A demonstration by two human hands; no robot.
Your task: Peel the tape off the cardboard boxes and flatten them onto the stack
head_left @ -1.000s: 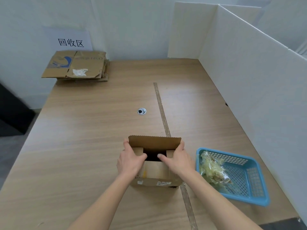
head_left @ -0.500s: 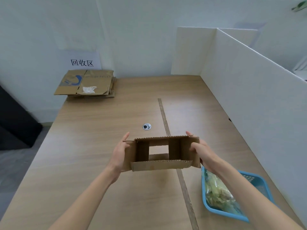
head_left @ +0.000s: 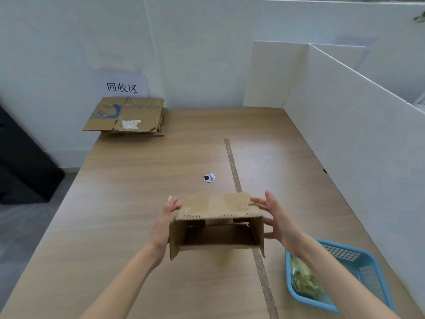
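A small brown cardboard box (head_left: 218,229) is held in the air above the near middle of the wooden table (head_left: 128,203), its open end facing me and its flaps loose. My left hand (head_left: 164,218) presses flat against the box's left side, fingers straight and pointing up. My right hand (head_left: 273,217) holds the right side, fingers spread over the top far corner and the thumb under the side. A stack of flattened cardboard boxes (head_left: 126,116) lies at the table's far left corner, under a paper sign (head_left: 122,86) on the wall.
A blue plastic basket (head_left: 358,268) with crumpled tape in it sits at the near right. White partition boards (head_left: 340,125) line the right side. A round cable grommet (head_left: 208,177) and a strip of tape (head_left: 234,166) mark the table's middle.
The box went from standing on the table to lifted in the air between both hands, and has tipped so its open end faces me. My view has risen.
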